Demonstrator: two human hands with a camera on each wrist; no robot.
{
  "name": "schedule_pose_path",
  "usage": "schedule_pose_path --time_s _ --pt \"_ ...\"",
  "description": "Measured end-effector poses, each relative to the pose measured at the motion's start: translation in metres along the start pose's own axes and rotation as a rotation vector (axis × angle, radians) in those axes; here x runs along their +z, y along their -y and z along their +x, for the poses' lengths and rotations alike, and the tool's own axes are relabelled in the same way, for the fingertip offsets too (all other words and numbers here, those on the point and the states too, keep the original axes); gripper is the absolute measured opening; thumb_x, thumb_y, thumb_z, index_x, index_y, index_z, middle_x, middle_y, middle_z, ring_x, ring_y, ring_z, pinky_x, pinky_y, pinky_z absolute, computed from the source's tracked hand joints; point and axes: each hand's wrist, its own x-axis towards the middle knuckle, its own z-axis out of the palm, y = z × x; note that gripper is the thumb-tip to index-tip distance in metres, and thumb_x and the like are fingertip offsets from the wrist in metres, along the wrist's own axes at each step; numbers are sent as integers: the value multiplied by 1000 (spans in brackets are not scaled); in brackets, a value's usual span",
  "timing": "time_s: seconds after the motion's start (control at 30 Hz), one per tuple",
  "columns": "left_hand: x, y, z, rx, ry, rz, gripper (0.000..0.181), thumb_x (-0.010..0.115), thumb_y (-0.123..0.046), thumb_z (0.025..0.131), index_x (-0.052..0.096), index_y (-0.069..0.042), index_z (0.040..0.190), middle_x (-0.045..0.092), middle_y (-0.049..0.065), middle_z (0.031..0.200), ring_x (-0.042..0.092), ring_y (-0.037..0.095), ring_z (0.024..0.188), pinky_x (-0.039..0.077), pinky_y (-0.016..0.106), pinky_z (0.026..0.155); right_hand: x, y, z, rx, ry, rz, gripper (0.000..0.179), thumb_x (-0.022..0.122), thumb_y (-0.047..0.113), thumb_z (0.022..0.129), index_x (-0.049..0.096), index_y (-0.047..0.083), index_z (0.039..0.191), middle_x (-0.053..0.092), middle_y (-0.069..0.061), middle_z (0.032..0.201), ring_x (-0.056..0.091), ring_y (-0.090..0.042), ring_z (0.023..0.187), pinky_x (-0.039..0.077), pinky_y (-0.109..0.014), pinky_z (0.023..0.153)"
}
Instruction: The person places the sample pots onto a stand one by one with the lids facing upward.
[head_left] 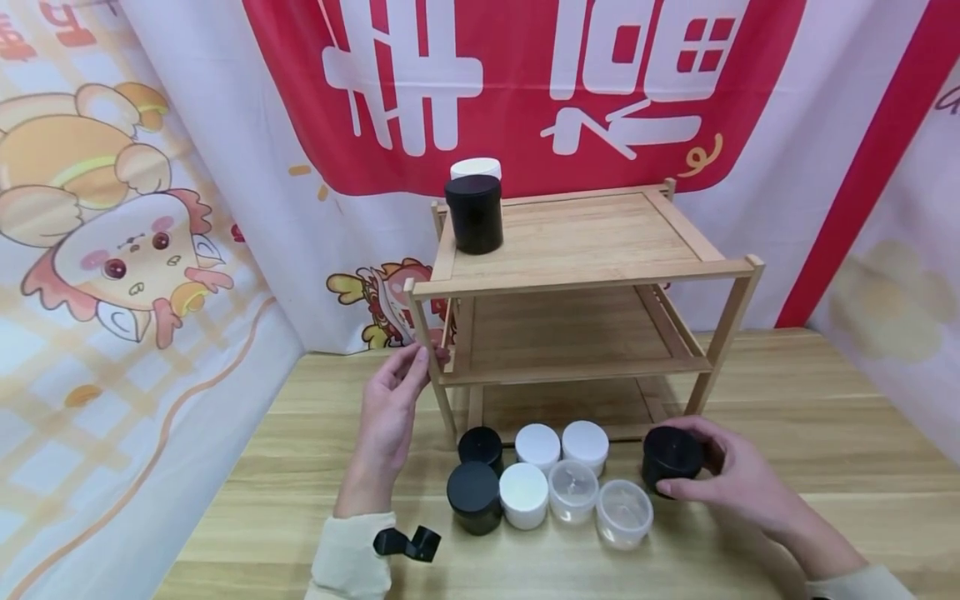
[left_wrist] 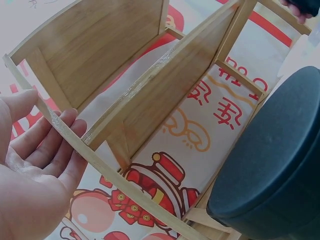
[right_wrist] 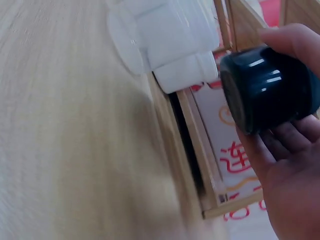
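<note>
My right hand (head_left: 738, 475) grips a black lidded jar (head_left: 672, 454), at the right end of the group of jars. In the right wrist view the same black jar (right_wrist: 270, 90) tilts between thumb and fingers, its base showing. My left hand (head_left: 393, 408) pinches the left front post of the wooden shelf rack (head_left: 581, 287). Seen from the left wrist, the thumb lies on one side of the post (left_wrist: 65, 127) and the fingers on the other. On the rack's top tier stands a black jar (head_left: 474, 217), with a white jar (head_left: 476, 168) partly hidden behind it.
Before the rack stand black jars (head_left: 474, 500), white jars (head_left: 523, 497) and two clear tubs (head_left: 625, 514), close together on the wood-grain table (head_left: 255, 467). Printed cloth (head_left: 360, 233) hangs behind the rack and at both sides.
</note>
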Motion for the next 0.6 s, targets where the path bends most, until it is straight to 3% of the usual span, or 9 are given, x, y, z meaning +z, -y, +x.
schedule_pose_path --time_s 0.27,0.6 --pt "-2 1 1 1 -1 4 43 60 -25 112 58 0 147 61 7 143 61 16 132 46 30 123 -5 30 9 38 27 -3 58 91 7 84 66 10 136 78 3 117 71 -5 103 58 -20 83" --pt "-1 -2 0 7 -1 -8 44 61 -24 112 58 2 147 63 7 140 63 17 130 50 25 117 -12 62 16 51 89 -18 57 92 12 85 67 11 135 77 -2 118 71 -9 103 58 -20 86"
